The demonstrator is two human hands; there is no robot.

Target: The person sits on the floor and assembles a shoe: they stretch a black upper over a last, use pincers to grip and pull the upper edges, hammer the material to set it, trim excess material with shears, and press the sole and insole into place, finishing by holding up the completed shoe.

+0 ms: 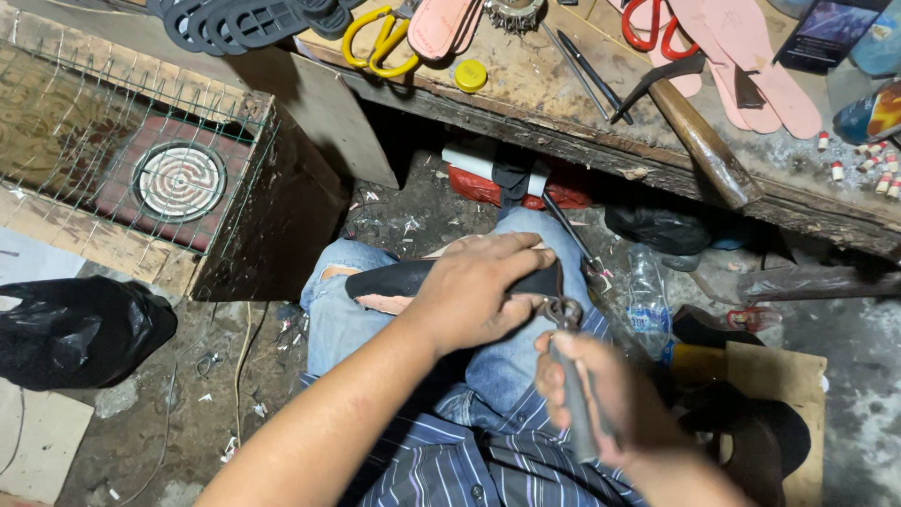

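Left hand: your left hand [474, 291] lay palm-down over the black shoe upper [404, 279], fingers curled and pressing it against your thigh — a firm clamp, thumb reaching toward the tool's head.
Right hand: your right hand [601, 399] was closed in a fist around the grey handles of the pincers [571, 376], held upright so the metal head sat at the edge of the upper, just beside your left thumb.
Pincer head: whether it actually bit the material, you could not tell from this angle.
Shoe upper: it rested across your lap on the torn blue jeans [347, 310], a pinkish insole edge showing under it near the knee.
Shirt: your dark striped shirt [450, 460] filled the bottom of the view.
Workbench: the worn wooden bench [526, 84] stood ahead of your knees, well apart from both hands.
On the bench: yellow-handled scissors [380, 42], a yellow lid [470, 75], red-handled scissors [652, 28], pink insoles [751, 70] and a wooden-handled hammer [699, 141] — all untouched.
Upper left: a stack of dark grey outsoles [244, 21] lay at the bench's far end.
Left side: a wire-mesh box held a round electric hotplate [178, 180].
Floor: a black plastic bag [75, 329] sat at your left, and a clear plastic bottle [648, 296] lay near your right knee.
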